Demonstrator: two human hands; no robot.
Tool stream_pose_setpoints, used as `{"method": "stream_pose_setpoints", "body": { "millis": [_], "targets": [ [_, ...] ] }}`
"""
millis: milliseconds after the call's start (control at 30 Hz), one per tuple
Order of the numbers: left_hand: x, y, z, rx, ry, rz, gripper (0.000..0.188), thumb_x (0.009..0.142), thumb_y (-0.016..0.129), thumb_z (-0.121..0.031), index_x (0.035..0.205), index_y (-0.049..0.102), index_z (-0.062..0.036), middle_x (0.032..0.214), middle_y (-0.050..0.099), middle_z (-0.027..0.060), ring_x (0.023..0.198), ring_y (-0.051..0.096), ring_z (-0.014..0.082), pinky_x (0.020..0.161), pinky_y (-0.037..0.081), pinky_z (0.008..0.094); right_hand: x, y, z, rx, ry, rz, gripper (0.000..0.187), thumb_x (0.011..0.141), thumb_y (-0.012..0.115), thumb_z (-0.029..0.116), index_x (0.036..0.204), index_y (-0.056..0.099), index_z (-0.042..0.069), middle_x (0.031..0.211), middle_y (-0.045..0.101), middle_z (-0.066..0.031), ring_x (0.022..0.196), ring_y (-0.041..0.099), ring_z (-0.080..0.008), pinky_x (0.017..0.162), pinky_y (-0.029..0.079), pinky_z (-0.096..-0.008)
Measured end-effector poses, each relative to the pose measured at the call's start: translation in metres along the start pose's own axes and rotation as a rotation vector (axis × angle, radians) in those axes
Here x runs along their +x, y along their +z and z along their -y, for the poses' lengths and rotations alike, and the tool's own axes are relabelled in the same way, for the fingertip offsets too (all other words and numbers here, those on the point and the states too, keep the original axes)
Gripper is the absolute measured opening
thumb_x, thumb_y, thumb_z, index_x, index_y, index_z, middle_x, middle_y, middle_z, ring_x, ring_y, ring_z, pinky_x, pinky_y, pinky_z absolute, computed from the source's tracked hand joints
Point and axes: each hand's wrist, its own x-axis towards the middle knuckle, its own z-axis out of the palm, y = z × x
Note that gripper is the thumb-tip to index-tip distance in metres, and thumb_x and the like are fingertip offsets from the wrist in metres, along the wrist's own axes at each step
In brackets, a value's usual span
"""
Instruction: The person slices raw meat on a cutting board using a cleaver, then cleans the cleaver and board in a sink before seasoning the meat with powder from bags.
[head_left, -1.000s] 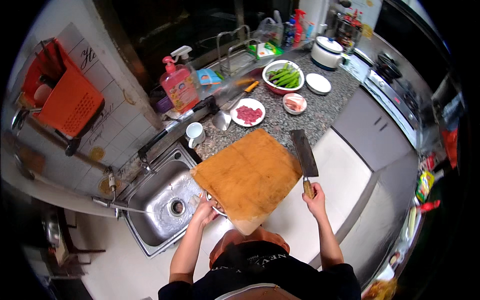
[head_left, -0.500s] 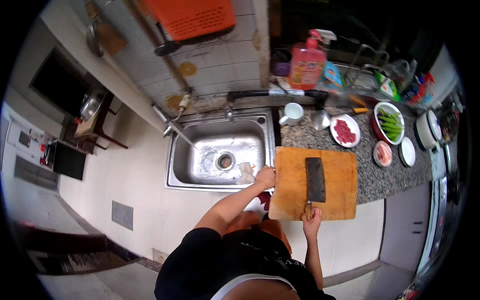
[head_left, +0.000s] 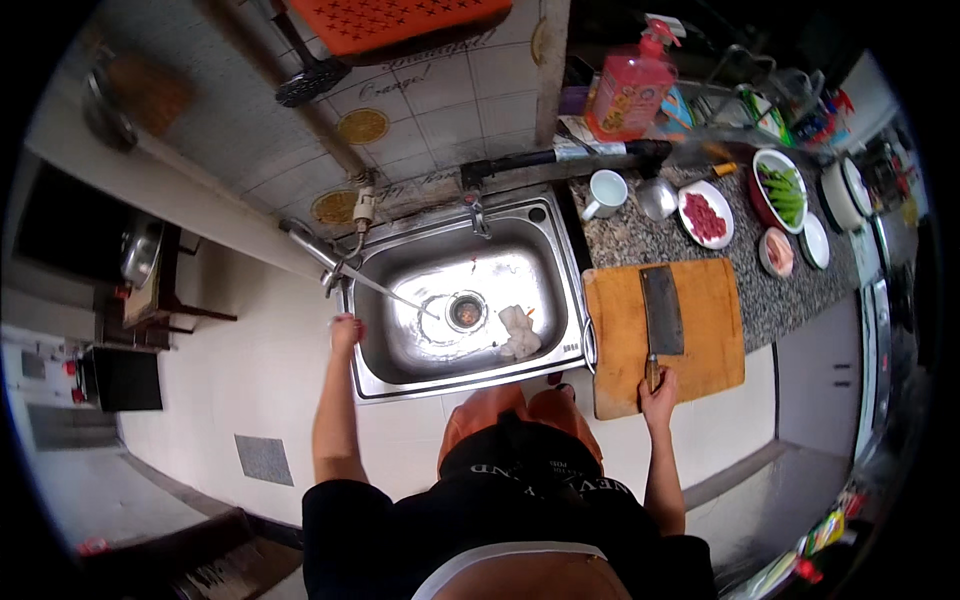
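Observation:
My right hand (head_left: pixel 658 396) is closed around the handle of a cleaver (head_left: pixel 662 310), whose dark blade lies flat on a wooden cutting board (head_left: pixel 615 320). My left hand (head_left: pixel 347 330) is at the left rim of the steel sink (head_left: pixel 400 372), below the faucet (head_left: pixel 325 262); its fingers are too small and smeared to read. A stream of water (head_left: pixel 400 298) runs from that faucet toward the drain (head_left: pixel 466 312). A wet white cloth (head_left: pixel 519 335) is bunched on the sink bottom, right of the drain.
Behind the board stand a white mug (head_left: pixel 606 194), a metal ladle (head_left: pixel 658 199), a plate of chopped red meat (head_left: pixel 706 217), a bowl of green vegetables (head_left: pixel 782 195) and a small bowl of pale meat (head_left: pixel 776 252). A pink pump bottle (head_left: pixel 632 90) stands farther back. An orange basket (head_left: pixel 405 22) hangs above the sink.
My left hand has left the cutting board's left edge and swung left across to the sink's far left side. My right hand still grips the cleaver. The view has shifted.

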Motion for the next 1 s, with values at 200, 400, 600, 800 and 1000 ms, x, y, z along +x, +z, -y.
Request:
{"method": "stream_pose_setpoints", "body": {
  "millis": [200,400,600,800,1000],
  "targets": [
    [0.031,-0.024,-0.084,0.289,0.016,0.142,0.022,0.080,0.045,-0.017,0.067,0.054,-0.0021,0.054,0.052,0.0081,0.043,0.051,0.0148,0.037,0.040,0.0253,-0.026,0.008,0.018,-0.167,0.193,-0.300,0.045,0.068,0.065,0.022,0.098,0.042,-0.002,0.088,0.045,-0.0179,0.087,0.042,-0.0342,0.076,0.035,-0.0410],
    [0.044,-0.022,-0.102,0.379,-0.040,0.298,0.028,0.081,0.045,-0.022,0.062,0.052,-0.0024,0.050,0.050,0.0060,0.039,0.048,0.0138,0.033,0.035,0.0242,-0.078,0.033,-0.002,0.298,0.864,-0.285,0.055,0.073,0.060,0.043,0.096,0.041,-0.003,0.089,0.048,-0.0152,0.075,0.047,-0.0225,0.064,0.040,-0.0330],
    [0.044,-0.014,-0.100,0.159,-0.073,0.388,0.021,0.081,0.045,-0.020,0.071,0.054,-0.0033,0.059,0.054,0.0051,0.048,0.053,0.0138,0.044,0.045,0.0234,-0.069,0.035,0.045,0.532,0.900,-0.016,0.074,0.072,0.053,0.059,0.098,0.039,-0.008,0.085,0.053,-0.0141,0.074,0.051,-0.0173,0.059,0.044,-0.0293],
    [0.018,0.020,-0.052,0.072,-0.099,0.641,0.015,0.085,0.047,-0.019,0.087,0.055,-0.0060,0.067,0.057,0.0068,0.054,0.055,0.0153,0.047,0.047,0.0244,-0.074,0.046,0.033,0.549,0.753,-0.089,0.076,0.076,0.057,0.048,0.109,0.034,-0.017,0.100,0.053,-0.0225,0.090,0.052,-0.0230,0.077,0.044,-0.0322],
    [-0.089,0.135,-0.024,0.175,-0.073,0.883,0.014,0.085,0.048,-0.017,0.089,0.057,-0.0070,0.075,0.059,0.0056,0.060,0.056,0.0126,0.054,0.048,0.0223,-0.076,0.025,0.033,0.617,0.854,0.115,0.072,0.075,0.058,0.048,0.108,0.034,-0.012,0.092,0.054,-0.0176,0.082,0.054,-0.0189,0.071,0.046,-0.0317]
  ]
}}
